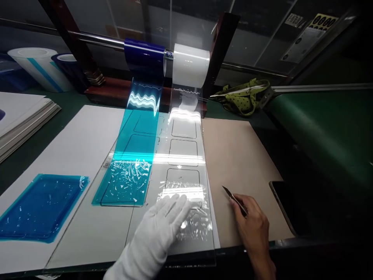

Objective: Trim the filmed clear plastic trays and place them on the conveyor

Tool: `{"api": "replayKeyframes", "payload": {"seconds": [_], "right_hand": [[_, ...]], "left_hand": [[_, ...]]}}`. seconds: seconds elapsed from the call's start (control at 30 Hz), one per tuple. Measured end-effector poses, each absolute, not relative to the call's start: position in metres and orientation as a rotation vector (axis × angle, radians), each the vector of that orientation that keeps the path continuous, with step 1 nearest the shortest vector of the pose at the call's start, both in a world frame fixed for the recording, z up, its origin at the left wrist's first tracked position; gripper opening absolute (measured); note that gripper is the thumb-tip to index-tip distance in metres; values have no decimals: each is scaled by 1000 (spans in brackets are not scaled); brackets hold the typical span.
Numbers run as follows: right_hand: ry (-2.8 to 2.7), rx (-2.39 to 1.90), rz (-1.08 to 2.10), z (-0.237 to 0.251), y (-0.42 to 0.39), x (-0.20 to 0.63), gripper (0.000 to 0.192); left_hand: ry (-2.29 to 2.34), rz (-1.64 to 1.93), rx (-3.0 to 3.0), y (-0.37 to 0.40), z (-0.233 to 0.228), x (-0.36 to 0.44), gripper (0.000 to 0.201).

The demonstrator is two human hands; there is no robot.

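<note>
Two rolls of film hang on a steel bar (96,39) above the glass sheet (96,233), a smooth clear plate with rounded rectangles outlined on it. No writing on them can be read; the yellow label (322,21) far right of the bar is too blurred. The blue roll (144,54) feeds a glossy blue strip (131,167) down the glass, wrinkled at its lower end; right of it the white roll (190,64) feeds a clear strip (186,186), crinkled too. Left of the glass lies a cut blue piece (40,206) on white board. The left hand (166,217), in a white cloth glove, presses flat with fingers spread on the clear strip. The bare right hand (252,221), on brown board right of the glass, pinches a thin blade (233,198)
</note>
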State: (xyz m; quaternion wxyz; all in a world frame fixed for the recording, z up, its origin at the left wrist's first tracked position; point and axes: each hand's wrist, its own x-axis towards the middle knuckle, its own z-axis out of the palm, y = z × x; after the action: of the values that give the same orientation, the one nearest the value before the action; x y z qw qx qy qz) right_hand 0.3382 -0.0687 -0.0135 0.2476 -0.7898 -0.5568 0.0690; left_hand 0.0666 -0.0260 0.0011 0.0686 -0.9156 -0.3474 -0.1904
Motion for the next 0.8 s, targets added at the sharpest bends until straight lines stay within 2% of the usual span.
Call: {"api": "replayKeyframes", "payload": {"seconds": [0.17, 0.37, 0.4, 0.5, 0.57, 0.63, 0.8], "right_hand": [[-1622, -2148, -15, -21, -60, 349, 37], [-1658, -2120, 17, -31, -61, 349, 34], [-1663, -2117, 22, -32, -61, 350, 34], [-1684, -2099, 48, -30, -65, 350, 34], [-1688, -2094, 54, -20, -72, 351, 34], [-1678, -2098, 76, 0, -84, 353, 34], [-1662, -2044, 84, 91, -127, 367, 30]], "left_hand": [[-990, -592, -2711, -70, -2, 62, 36], [-966, -598, -2694, -87, -23, 53, 33], [-942, -571, -2740, -88, -25, 52, 41], [-901, -491, -2884, -85, -29, 47, 85], [-877, -519, -2887, -83, -27, 43, 95], [-834, -583, -2829, -80, -20, 38, 89], [-1039, -835, -2690, -75, 1, 31, 52]]}}
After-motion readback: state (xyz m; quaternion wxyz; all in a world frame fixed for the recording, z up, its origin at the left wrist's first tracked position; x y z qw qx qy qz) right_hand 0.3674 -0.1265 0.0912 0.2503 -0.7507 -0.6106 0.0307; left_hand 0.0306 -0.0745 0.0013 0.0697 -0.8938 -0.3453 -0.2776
